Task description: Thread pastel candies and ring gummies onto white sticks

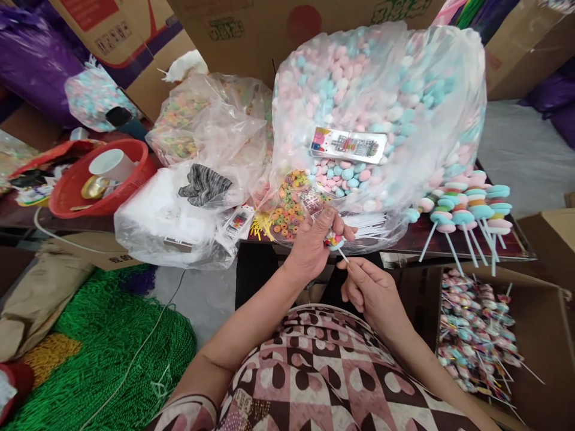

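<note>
Above my lap, my left hand (309, 246) is closed around a marshmallow lollipop (336, 243), partly in a clear printed wrapper (311, 201) that sticks out past the thumb. The fingers hide most of the sweets. My right hand (369, 286) pinches the lower end of its white stick (343, 255). Just beyond my hands lie ring-shaped coloured candies (290, 206), pink and blue marshmallows (341, 177) and white sticks (371, 225). A stack of printed wrappers (350, 145) rests on the big marshmallow bag (426, 131). Several unwrapped marshmallow skewers (480, 209) lie at the table's right end.
An open carton (539, 323) at lower right holds many wrapped lollipops (478, 341). On the left stand a red basin (63, 197) with a white cup (112, 164), a bag of ring candies (202, 114) and a white plastic bundle (148, 209). Green strands (135, 335) cover the floor.
</note>
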### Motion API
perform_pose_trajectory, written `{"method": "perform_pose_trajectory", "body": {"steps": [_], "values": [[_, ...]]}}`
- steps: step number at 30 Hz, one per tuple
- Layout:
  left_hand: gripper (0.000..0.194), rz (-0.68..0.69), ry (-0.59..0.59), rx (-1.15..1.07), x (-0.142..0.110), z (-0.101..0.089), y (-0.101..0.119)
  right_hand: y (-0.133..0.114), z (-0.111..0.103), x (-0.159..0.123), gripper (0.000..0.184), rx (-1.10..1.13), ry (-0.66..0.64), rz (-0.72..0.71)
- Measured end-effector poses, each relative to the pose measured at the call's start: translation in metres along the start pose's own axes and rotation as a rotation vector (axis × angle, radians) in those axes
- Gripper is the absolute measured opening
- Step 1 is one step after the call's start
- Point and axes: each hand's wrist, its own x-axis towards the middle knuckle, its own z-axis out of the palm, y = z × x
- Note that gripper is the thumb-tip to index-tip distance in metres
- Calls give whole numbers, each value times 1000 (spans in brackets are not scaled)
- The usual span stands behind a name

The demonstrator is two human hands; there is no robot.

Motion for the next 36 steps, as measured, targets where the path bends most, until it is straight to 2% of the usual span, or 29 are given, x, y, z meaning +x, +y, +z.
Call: {"method": "perform_pose_trajectory", "body": {"steps": [4,6,9,11,14,16,19,21,23,26,32,36], "values": [[39,-24,-2,4,-3,-1,-1,-4,0,6,28,-115,120,-154],[41,-76,-20,55,-7,-2,-4,-3,-1,9,28,-291,202,-275],[34,-130,-9,114,-10,-3,-10,0,-4,12,30,-590,280,-440],[27,-141,-3,100,-11,-4,-11,0,-7,10,33,-711,259,-506],[19,-146,-5,63,-9,-6,-6,-9,-14,5,34,-708,142,-483],[15,-142,-13,56,-8,-8,-2,-20,-20,4,31,-630,175,-472],[14,-176,-96,74,-9,-8,2,-39,-25,10,24,-569,299,-555],[14,-204,-172,109,-11,-8,3,-49,-25,17,18,-605,262,-645],[12,-205,-210,167,-14,-7,2,-57,-22,23,13,-685,187,-744],[8,-192,-205,281,-17,-7,3,-62,-18,29,13,-831,128,-849],[6,-154,-175,516,-20,-9,5,-60,-18,33,14,-1014,114,-919],[25,-110,-157,703,-20,-8,6,-59,-19,34,15,-1094,129,-928]]}}
